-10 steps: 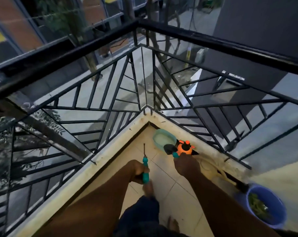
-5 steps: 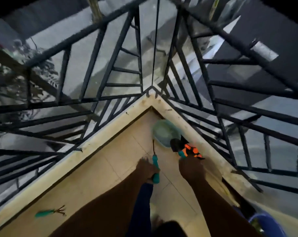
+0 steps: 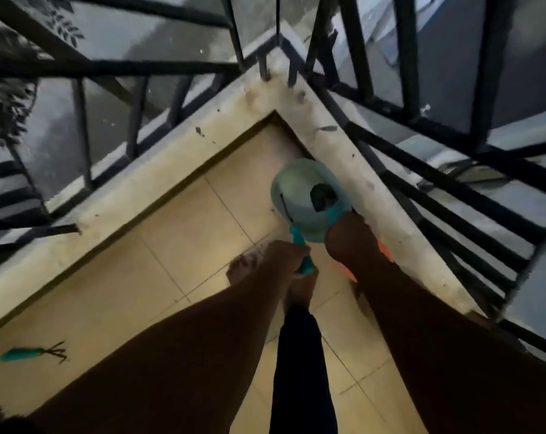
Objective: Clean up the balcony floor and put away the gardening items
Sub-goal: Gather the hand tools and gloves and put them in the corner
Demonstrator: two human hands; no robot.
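Bare forearms, no sleeves; dark navy trouser leg (image 3: 299, 364); bare foot (image 3: 299, 289) on tile.

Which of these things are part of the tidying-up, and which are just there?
Part of the job:
- teal-handled tool in left hand
- trowel in right hand
- green basin
- hand rake on floor

Just there:
- black railing
- concrete ledge

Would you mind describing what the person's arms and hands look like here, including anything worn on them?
Both forearms are bare as far as the picture shows them, with no sleeves in sight. The left hand and right hand wear no gloves, and no watch, bracelet or ring can be made out, though the dim, blurred picture would hide small items. Dark trousers show between the arms.
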